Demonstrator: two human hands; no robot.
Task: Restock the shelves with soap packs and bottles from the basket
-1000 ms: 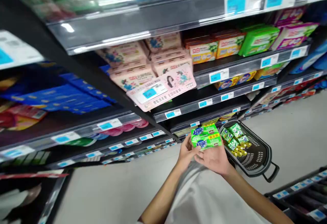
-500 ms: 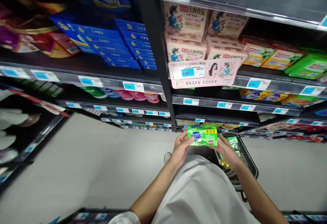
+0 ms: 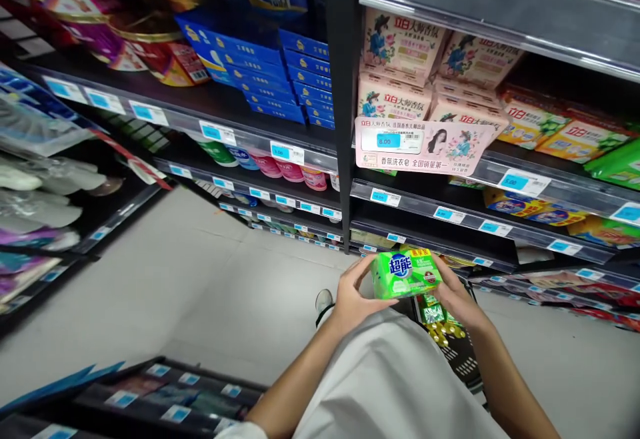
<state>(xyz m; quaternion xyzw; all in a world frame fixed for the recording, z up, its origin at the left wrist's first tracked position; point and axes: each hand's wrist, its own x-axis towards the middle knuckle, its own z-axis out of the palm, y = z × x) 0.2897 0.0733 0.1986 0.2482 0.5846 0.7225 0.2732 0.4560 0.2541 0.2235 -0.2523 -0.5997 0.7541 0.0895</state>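
bright green soap multipack [image 3: 406, 273], wrapped in glossy printed film with large blue chinese characters on its face, sits tilted in the air in front of the person's chest, held between both hands. the left hand [image 3: 353, 297] clasps its near left end, fingers curled around the edge, and the right hand [image 3: 454, 287] grips the far right end, so the pack is firmly held rather than released. the step in hand looks like a close look at the pack, its printed face turned up toward the head camera.

just beyond the right hand and partly beneath it is a black perforated plastic shopping basket [image 3: 463, 359]. inside lie green soap packs [image 3: 433, 309], like the held one, and small round yellow items [image 3: 440, 336] that are too partly hidden to identify. what supports the basket is out of view.

ahead stands black metal store shelving [image 3: 343, 92], stocked with pale pink boxes of soap [image 3: 400, 45] above a pink paper shelf card [image 3: 423, 147] showing a price of 8.00. blue flat boxes [image 3: 260, 65] fill the bay to the left. a white sleeveless garment [image 3: 385, 385] covers the person's front, and a pale tiled floor [image 3: 225, 292] runs between the shelves.
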